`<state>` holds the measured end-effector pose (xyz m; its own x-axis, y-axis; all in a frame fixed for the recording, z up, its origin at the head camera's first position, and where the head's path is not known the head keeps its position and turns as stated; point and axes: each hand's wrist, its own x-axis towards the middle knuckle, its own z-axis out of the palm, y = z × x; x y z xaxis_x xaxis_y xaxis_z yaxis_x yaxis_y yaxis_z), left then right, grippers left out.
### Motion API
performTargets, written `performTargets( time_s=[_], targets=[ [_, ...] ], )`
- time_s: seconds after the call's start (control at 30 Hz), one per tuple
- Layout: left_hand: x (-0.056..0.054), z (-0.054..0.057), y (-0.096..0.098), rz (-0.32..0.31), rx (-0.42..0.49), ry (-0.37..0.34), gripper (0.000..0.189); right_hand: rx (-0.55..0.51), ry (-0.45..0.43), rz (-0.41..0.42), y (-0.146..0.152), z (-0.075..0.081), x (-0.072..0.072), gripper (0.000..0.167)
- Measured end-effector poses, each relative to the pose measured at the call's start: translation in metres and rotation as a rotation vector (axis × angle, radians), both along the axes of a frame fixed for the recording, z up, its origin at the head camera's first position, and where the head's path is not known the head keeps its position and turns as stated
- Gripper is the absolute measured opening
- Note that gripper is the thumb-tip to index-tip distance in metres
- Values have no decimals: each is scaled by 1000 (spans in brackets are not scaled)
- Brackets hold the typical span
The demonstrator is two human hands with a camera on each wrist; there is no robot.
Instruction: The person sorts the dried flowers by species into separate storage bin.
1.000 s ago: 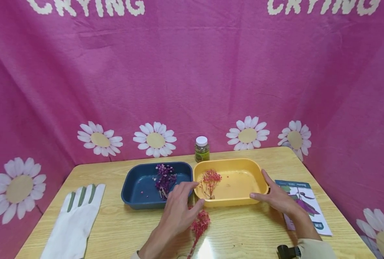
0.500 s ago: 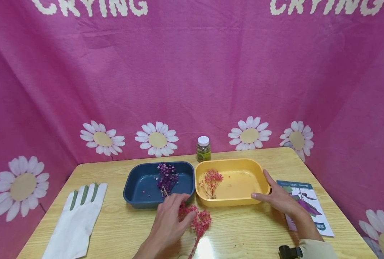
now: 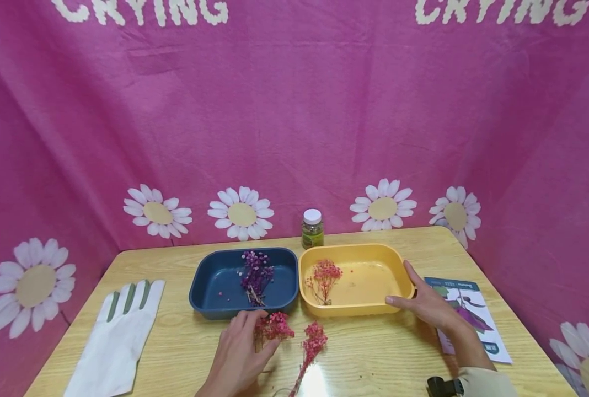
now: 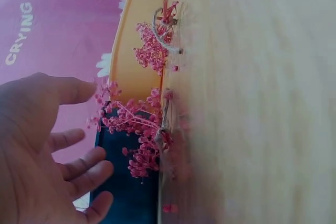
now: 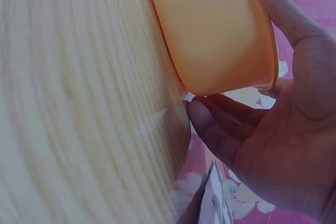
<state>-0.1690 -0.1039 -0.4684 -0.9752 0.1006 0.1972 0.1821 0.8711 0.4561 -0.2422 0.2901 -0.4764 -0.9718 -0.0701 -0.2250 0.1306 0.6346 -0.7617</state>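
Observation:
My left hand (image 3: 240, 350) is in front of the blue tray (image 3: 220, 315), beside a bunch of pink dried flowers (image 3: 277, 326) on the table. In the left wrist view this bunch (image 4: 142, 124) is tied with twine, its sprays close to my thumb tip, and the fingers are spread and loosely bent. A second pink bunch (image 3: 314, 339) lies to its right, stems toward me. My right hand (image 3: 428, 303) rests against the right end of the yellow tray (image 3: 374, 275), thumb at the front corner and fingers along the side; the right wrist view shows fingertips right at the tray's corner (image 5: 220, 77).
Purple dried flowers (image 3: 256, 275) lie in the blue tray and a pink sprig (image 3: 325, 275) in the yellow one. A white-capped jar (image 3: 312, 229) stands behind them. White gloves (image 3: 116, 342) lie at left, a printed packet (image 3: 465, 314) at right.
My left hand has moved from between the trays down and left toward me. The left pink bunch has shifted left, apart from the other. The right hand stays at the yellow tray.

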Motion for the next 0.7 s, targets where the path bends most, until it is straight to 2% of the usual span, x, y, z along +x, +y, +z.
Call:
performTargets(
  time_s=[0.2,0.3,0.53,0.7],
  targets=[
    [4,-3,-5,25,-29,-107,46,-5,4,11,1,0,0,117],
    [4,-5,-6,12,-54,-129,44,-5,3,14,1,-1,0,117],
    [1,-9,-7,-74,-34,-261,30,-8,-8,4,1,0,-1,117],
    [-2,-12,-7,-125,-17,-305,20,-4,-9,9,0,0,0,117]
  ],
)
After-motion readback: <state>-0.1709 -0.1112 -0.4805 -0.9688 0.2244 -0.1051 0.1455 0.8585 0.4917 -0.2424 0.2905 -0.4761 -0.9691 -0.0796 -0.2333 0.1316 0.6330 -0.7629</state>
